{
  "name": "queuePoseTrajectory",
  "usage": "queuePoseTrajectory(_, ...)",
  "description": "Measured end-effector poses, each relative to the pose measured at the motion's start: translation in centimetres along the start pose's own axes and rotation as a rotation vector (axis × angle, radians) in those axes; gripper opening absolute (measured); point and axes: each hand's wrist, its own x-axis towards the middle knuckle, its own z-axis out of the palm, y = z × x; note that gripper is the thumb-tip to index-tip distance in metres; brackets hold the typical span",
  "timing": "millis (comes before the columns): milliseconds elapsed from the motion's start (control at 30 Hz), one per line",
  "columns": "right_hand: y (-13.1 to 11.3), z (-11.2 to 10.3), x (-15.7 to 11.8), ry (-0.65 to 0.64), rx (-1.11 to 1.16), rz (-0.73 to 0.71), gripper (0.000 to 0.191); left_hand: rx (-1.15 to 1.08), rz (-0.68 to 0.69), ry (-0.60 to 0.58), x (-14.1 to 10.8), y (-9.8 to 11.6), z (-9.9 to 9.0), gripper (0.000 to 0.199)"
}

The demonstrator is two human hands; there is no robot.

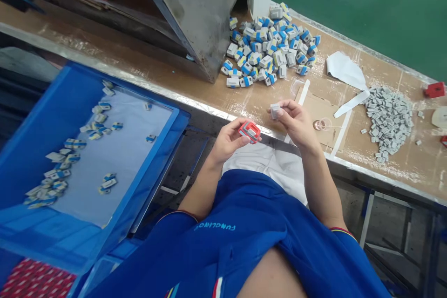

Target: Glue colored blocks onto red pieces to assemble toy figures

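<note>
My left hand grips a red plastic connector housing between fingers and thumb, just in front of the bench edge. My right hand pinches a small grey plastic block at its fingertips, a short way from the red piece and not touching it. Beyond my hands lies a heap of grey-and-blue plastic parts on the brown bench top. To the right is a heap of small grey blocks, similar to the one in my right hand.
A blue bin with a white liner, holding scattered assembled parts, sits left of my arms. A grey metal machine housing stands on the bench at the back. Cardboard, white paper strips and a red part lie on the bench right.
</note>
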Motion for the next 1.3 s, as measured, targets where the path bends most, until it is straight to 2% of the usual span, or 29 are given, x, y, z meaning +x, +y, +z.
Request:
queuePoseTrajectory(100,-0.9,-0.5,-2.5,-0.015,0.228,0.036,0.052,-0.022,-0.037,-0.065,0.5,0.4,1.0,0.053)
queuePoseTrajectory(200,-1.4,-0.8,-4.4,0.020,0.279,0.002,0.051,-0.075,-0.090,-0.150,0.9,0.8,2.3,0.056)
queuePoseTrajectory(400,-1.4,-1.6,-7.2,0.156,0.231,-0.167,0.044,-0.201,-0.156,-0.320,1.9,0.2,5.4,0.050)
queuePoseTrajectory(500,-1.5,-2.0,-8.6,0.214,0.156,-0.196,0.037,-0.220,-0.157,-0.329,2.5,-0.4,6.2,0.047)
queuePoseTrajectory(667,-1.9,-2.2,-10.4,0.266,0.124,-0.233,0.031,-0.211,-0.243,-0.349,3.2,-0.8,6.7,0.049)
queuePoseTrajectory(833,-2.0,-2.7,-11.0,0.279,0.116,-0.323,0.027,-0.173,-0.333,-0.321,3.5,-1.1,7.4,0.058)
queuePoseTrajectory(1000,-1.2,-2.5,-10.2,0.349,0.065,-0.444,0.037,-0.184,-0.384,-0.345,3.9,-1.4,8.3,0.059)
queuePoseTrajectory(1100,-0.6,-2.0,-9.6,0.369,0.035,-0.448,0.039,-0.185,-0.391,-0.357,4.1,-1.3,8.8,0.058)
queuePoseTrajectory(1300,-0.5,-2.0,-9.8,0.346,0.024,-0.461,0.026,-0.219,-0.370,-0.358,4.3,-1.1,9.3,0.051)
